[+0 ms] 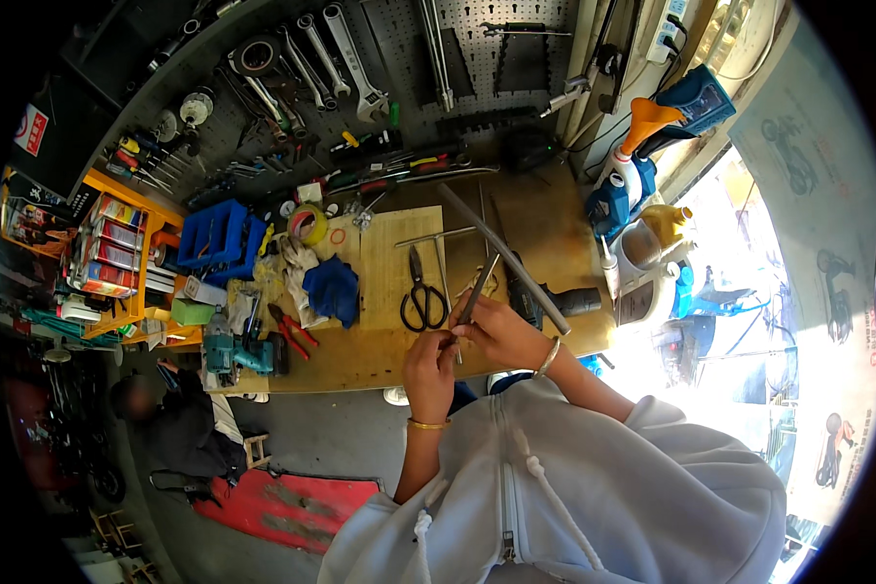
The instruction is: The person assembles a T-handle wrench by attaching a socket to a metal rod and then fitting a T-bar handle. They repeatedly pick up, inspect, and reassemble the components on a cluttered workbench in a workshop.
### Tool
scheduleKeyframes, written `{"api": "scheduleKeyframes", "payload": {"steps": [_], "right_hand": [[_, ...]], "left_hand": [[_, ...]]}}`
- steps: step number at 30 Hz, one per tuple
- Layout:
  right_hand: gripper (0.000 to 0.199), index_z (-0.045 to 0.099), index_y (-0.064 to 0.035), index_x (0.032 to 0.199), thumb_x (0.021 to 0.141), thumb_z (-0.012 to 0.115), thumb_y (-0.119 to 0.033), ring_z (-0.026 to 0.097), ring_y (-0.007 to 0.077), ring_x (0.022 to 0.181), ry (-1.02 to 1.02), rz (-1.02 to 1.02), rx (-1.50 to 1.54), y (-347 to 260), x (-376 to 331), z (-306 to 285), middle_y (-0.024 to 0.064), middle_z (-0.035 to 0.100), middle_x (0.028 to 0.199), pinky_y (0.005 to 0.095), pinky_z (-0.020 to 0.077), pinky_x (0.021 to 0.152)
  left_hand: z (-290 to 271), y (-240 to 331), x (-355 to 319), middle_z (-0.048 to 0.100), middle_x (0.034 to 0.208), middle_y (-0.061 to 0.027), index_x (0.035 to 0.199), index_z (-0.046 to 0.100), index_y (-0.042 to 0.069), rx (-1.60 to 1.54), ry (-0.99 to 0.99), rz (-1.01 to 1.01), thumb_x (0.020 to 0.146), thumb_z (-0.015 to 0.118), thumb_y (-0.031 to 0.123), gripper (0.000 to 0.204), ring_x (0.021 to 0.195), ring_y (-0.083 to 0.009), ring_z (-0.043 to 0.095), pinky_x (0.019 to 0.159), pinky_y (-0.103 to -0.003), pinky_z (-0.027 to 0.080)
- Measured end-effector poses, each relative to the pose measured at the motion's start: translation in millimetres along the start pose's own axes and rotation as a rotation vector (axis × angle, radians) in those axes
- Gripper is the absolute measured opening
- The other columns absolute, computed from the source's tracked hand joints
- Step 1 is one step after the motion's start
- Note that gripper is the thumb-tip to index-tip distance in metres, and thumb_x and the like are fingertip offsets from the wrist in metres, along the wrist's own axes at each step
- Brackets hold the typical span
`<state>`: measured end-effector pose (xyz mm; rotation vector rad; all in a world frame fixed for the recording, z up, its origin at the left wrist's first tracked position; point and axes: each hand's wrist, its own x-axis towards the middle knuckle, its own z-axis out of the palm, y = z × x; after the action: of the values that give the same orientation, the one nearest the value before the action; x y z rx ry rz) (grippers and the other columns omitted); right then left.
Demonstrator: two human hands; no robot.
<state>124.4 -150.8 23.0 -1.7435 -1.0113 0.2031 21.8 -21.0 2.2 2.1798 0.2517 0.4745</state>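
Both my hands meet at the front edge of the wooden workbench (360,364). My right hand (501,336) is closed round a slim dark grey rod (480,288) that points up and away. Against its fingertips, my left hand (428,366) is closed in a pinch; what it grips is hidden. Just beyond my hands lie black-handled scissors (421,294), blades pointing away. A T-handle wrench (436,237) rests behind them. A long grey metal bar (516,265) slants across to the right of the rod, passing close by my right hand.
Red-handled pliers (292,331), a blue cloth (332,290) and a teal power tool (238,356) lie left. A dark drill-like tool (566,300) and bottles (642,243) stand right. Wrenches hang on the pegboard (399,58). A person (190,423) sits at lower left.
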Motion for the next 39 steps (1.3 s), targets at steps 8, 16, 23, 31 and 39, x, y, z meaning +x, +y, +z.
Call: {"api": "scheduleKeyframes", "payload": {"steps": [8, 16, 23, 31, 39], "right_hand": [[0.014, 0.056, 0.0000, 0.096, 0.094, 0.057, -0.013, 0.059, 0.0123, 0.074, 0.262, 0.364, 0.771, 15, 9, -32, 0.0049, 0.061, 0.086, 0.0272, 0.0489, 0.072], [0.012, 0.054, -0.0030, 0.100, 0.097, 0.050, -0.014, 0.049, 0.0121, 0.076, 0.237, 0.409, 1.803, 14, 10, -42, 0.0037, 0.051, 0.090, 0.0250, 0.0457, 0.073], [0.012, 0.057, -0.0040, 0.101, 0.096, 0.051, -0.014, 0.045, 0.0108, 0.074, 0.099, 0.492, 2.047, 6, 17, -3, 0.0006, 0.049, 0.090, 0.0251, 0.0447, 0.072], [0.016, 0.059, -0.0077, 0.103, 0.094, 0.049, -0.016, 0.059, 0.0232, 0.093, -0.050, 0.583, 2.220, 22, 12, 24, 0.0072, 0.061, 0.101, 0.0389, 0.0472, 0.085], [0.021, 0.062, -0.0120, 0.105, 0.095, 0.048, -0.022, 0.065, 0.0234, 0.083, -0.095, 0.761, 2.107, 19, 8, 42, 0.0057, 0.068, 0.094, 0.0432, 0.0575, 0.058]], "left_hand": [[-84, -7, 3, 0.067, 0.086, -0.0067, 0.099, 0.066, 0.001, -0.161, 0.360, -0.151, 0.091, 0.062, 0.015, 0.016, 0.075, -0.0137, 0.060, 0.066, -0.029, 0.046], [-55, -24, -14, 0.059, 0.082, -0.0032, 0.095, 0.058, 0.007, -1.069, 0.187, -0.335, 0.096, 0.056, 0.017, 0.011, 0.072, -0.0085, 0.051, 0.070, -0.025, 0.044], [-37, 50, 3, 0.049, 0.074, 0.0014, 0.102, 0.056, 0.002, -1.380, -0.236, -0.550, 0.099, 0.050, 0.022, 0.021, 0.062, -0.0067, 0.043, 0.064, -0.022, 0.039], [-34, 44, 31, 0.036, 0.068, 0.0058, 0.129, 0.050, 0.003, -2.324, -0.626, -0.830, 0.102, 0.038, 0.022, 0.036, 0.054, -0.0022, 0.032, 0.065, -0.019, 0.035], [-29, 28, 22, 0.037, 0.066, 0.0050, 0.121, 0.059, 0.005, -2.387, -0.576, -0.920, 0.099, 0.043, 0.018, 0.030, 0.054, -0.0036, 0.036, 0.067, -0.020, 0.037]]}}
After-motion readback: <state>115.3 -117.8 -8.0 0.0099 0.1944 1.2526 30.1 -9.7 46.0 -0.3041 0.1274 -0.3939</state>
